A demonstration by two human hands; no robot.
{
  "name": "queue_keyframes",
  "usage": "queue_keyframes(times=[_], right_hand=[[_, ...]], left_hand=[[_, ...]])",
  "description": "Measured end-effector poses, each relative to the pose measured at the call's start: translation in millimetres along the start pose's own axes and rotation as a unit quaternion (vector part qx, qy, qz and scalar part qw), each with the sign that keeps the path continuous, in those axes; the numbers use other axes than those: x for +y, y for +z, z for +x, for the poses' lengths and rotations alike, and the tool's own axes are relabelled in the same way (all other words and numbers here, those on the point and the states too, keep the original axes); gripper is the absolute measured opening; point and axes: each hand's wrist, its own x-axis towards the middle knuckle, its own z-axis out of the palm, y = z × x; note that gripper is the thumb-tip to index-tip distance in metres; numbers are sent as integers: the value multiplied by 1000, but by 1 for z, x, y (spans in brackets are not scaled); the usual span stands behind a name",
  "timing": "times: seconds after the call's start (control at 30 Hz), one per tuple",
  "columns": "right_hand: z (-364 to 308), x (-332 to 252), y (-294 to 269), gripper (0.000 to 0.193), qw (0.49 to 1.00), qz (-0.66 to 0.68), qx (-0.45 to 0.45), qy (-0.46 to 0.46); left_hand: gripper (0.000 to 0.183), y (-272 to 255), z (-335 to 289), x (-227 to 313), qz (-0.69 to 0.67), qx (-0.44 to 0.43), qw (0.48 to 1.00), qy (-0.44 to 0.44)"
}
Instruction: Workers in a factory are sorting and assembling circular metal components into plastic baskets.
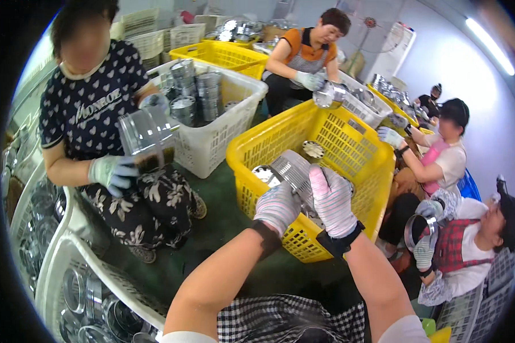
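Observation:
Over the near side of a yellow plastic basket [306, 243], I hold a stack of shiny, ribbed round metal rings [292, 170], tilted. My left hand [278, 207], in a striped knit glove, is closed around its near left side. My right hand [333, 201], gloved alike, presses against its right side with the thumb up; its fingertips are partly hidden. Inside the basket, a round metal piece with a slotted face [313, 150] lies beyond the stack. Other metal parts show beneath my hands, mostly covered.
A white basket [209, 146] with stacked metal rings stands at the back left. White baskets of rings [68, 251] line the left edge. One co-worker at left holds a ring stack [149, 134]; another beyond the yellow basket holds metal pieces [329, 95]. More people sit at right.

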Motion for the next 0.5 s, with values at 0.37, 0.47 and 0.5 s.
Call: queue_keyframes(times=[0.37,0.47,0.5], right_hand=[[-6,132,-156,33,862,361,258,246],[-55,132,-130,35,866,410,162,235],[-69,122,-125,38,863,428,152,222]], left_hand=[[35,39,12,-90,-667,-258,698,-39],[34,33,29,-85,-502,-181,842,79],[34,31,34,-80,-491,-164,853,69]])
